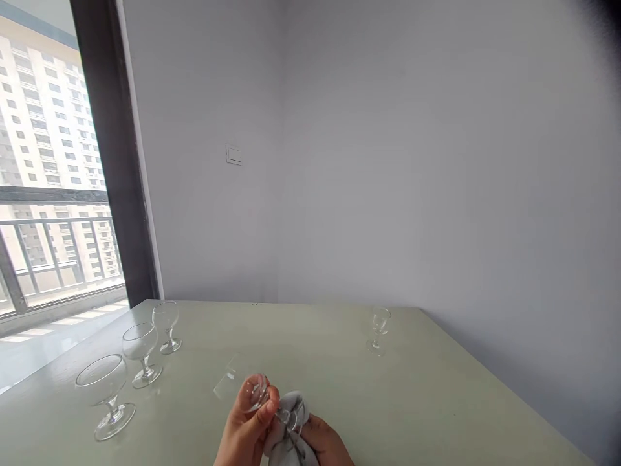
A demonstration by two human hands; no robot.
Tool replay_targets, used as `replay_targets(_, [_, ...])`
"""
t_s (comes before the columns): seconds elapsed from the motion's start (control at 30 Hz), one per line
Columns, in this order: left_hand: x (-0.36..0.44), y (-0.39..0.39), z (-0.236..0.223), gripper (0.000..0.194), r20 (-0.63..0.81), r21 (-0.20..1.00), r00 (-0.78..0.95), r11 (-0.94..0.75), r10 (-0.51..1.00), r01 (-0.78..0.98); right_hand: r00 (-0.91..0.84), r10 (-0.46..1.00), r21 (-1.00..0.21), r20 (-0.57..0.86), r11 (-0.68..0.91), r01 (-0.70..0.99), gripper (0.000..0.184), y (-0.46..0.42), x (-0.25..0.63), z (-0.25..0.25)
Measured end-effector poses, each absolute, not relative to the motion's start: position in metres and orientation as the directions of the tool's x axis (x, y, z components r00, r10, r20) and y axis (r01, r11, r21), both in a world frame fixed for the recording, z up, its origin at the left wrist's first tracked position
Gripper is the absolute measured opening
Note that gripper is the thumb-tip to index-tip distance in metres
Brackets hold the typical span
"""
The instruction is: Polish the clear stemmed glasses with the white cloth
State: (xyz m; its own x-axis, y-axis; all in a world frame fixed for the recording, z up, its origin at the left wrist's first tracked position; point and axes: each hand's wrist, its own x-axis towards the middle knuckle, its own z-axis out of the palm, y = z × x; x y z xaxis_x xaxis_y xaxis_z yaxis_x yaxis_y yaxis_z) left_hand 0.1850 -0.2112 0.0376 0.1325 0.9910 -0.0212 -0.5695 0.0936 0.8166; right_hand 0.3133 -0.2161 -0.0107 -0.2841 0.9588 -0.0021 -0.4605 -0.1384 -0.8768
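Observation:
A small clear stemmed glass (257, 392) lies tilted between my hands above the near part of the table. My left hand (248, 424) is closed around its bowl and stem. My right hand (326, 440) grips a light grey cloth (290, 451) with dark markings, and the cloth is wrapped against the foot of the glass. Some of my right fingers are hidden behind the cloth. Both hands are close together at the bottom centre of the head view.
On the left stand three round-bowled stemmed glasses, near (114, 414), middle (146, 374) and far (170, 344). A smaller stemmed glass (376, 345) is upright toward the back right of the pale green table (436, 401). Walls rise behind; a window (53, 194) is at left.

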Motion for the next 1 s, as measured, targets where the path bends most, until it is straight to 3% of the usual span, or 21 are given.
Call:
replay_targets(0.13, [0.194, -0.217, 0.029, 0.036, 0.195, 0.927, 0.005, -0.182, 0.981, -0.328, -0.197, 0.980, -0.958, -0.006, -0.062, -0.279, 0.055, -0.220, 0.318, -0.003])
replay_targets(0.27, [0.193, -0.211, 0.024, 0.036, 0.231, 0.963, -0.089, -0.240, 0.969, -0.124, -0.237, 0.970, -0.973, 0.060, 0.003, -0.233, 0.053, -0.222, 0.321, 0.009])
replay_targets(0.4, [0.178, -0.196, 0.024, 0.029, 0.266, 0.964, -0.143, -0.265, 0.953, 0.032, -0.223, 0.975, -0.973, -0.017, -0.067, -0.219, 0.048, -0.219, 0.323, 0.002])
replay_targets(0.57, [0.164, -0.186, 0.025, 0.028, 0.263, 0.964, -0.177, -0.254, 0.948, 0.076, -0.235, 0.972, -0.996, 0.016, -0.005, -0.092, 0.036, -0.215, 0.321, -0.012])
replay_targets(0.7, [0.169, -0.188, 0.027, 0.029, 0.256, 0.965, -0.272, -0.261, 0.927, 0.019, -0.218, 0.972, -0.969, -0.086, -0.031, 0.246, 0.023, -0.214, 0.318, -0.014])
replay_targets(0.77, [0.171, -0.191, 0.027, 0.028, 0.277, 0.957, -0.287, -0.289, 0.917, 0.000, -0.135, 0.991, -0.902, 0.023, 0.079, 0.425, 0.021, -0.214, 0.322, -0.011])
replay_targets(0.83, [0.173, -0.193, 0.028, 0.027, 0.289, 0.955, -0.269, -0.298, 0.919, 0.006, -0.077, 0.965, -0.798, 0.252, 0.252, 0.547, 0.021, -0.214, 0.327, -0.007])
replay_targets(0.93, [0.177, -0.200, 0.028, 0.024, 0.231, 0.971, -0.239, -0.240, 0.943, -0.008, -0.087, 0.827, -0.617, 0.555, 0.479, 0.625, 0.022, -0.213, 0.332, -0.002])
replay_targets(1.0, [0.181, -0.207, 0.026, 0.024, 0.207, 0.975, -0.212, -0.219, 0.955, -0.034, -0.150, 0.765, -0.524, 0.627, 0.556, 0.645, 0.025, -0.212, 0.332, -0.002])
